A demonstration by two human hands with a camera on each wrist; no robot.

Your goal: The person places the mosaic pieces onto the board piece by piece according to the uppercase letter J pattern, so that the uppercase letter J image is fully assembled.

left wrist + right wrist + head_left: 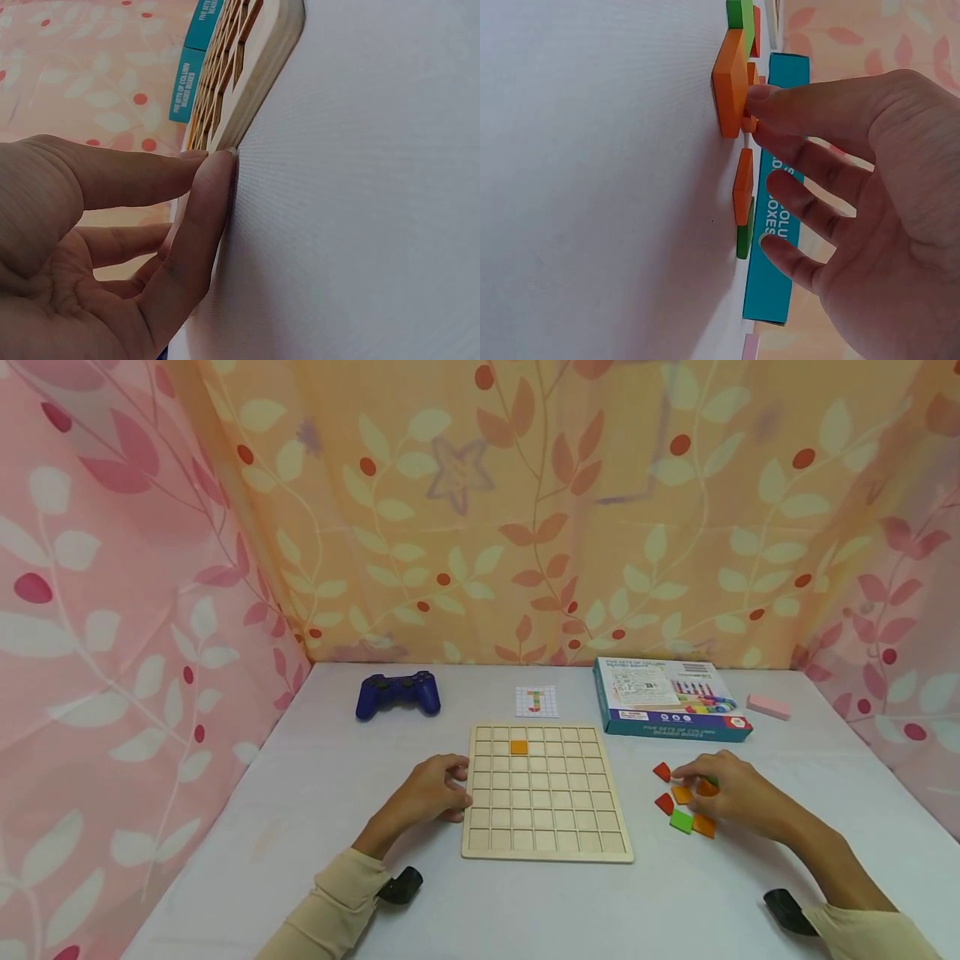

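Note:
A wooden grid board (547, 856) lies on the table with one orange square tile (519, 747) in an upper cell. My left hand (433, 789) is at the board's left edge; in the left wrist view its thumb and finger pinch the rim (262, 82). At the right, my right hand (731, 789) reaches down over a small group of loose tiles, fingers bent and spread. Beneath and beside it lie a red piece (662, 772), another red piece (664, 804), a green square (681, 821) and orange tiles (703, 825). Its thumb and index fingertips are close around a small orange tile (682, 795).
Behind the board lies a card (536, 702) printed with a coloured J on a grid. A blue game controller (397, 695) is at the back left. At the back right are a flat teal box (671, 700) and a pink block (768, 707). Patterned curtains surround the table.

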